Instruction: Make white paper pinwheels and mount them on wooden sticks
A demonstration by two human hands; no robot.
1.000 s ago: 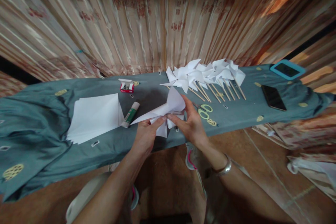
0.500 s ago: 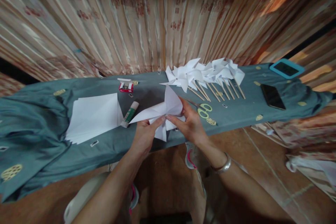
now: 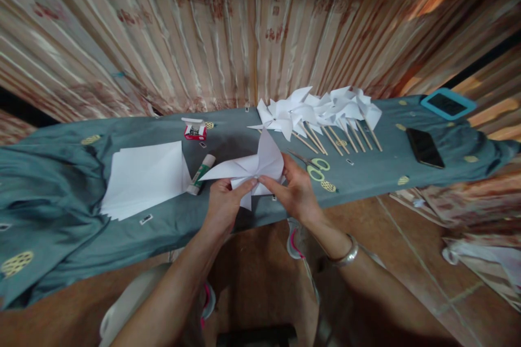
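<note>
A white paper pinwheel [image 3: 266,160] is held up over the near edge of the table, its blades folded in toward the middle. My left hand [image 3: 223,203] grips it from the left, thumb pressed close to the centre. From the right, my right hand [image 3: 299,190] pinches it too, its thumb meeting the centre beside the left one. The fingers behind the paper are hidden. Just left of the pinwheel lies a glue stick [image 3: 201,174] with a white cap. Scissors [image 3: 315,166] with green handles rest right of my right hand.
A stack of white paper [image 3: 144,179] lies on the left of the cloth-covered table [image 3: 232,138]. Behind it stands an open small red box [image 3: 195,130]. Several finished pinwheels [image 3: 317,111] on sticks line the back. A phone [image 3: 424,147] and a blue-framed device [image 3: 448,103] lie at right.
The pinwheel has tilted slightly in my hands, and its lower blade now shows less below my thumbs. Both hands keep their grip near the centre.
</note>
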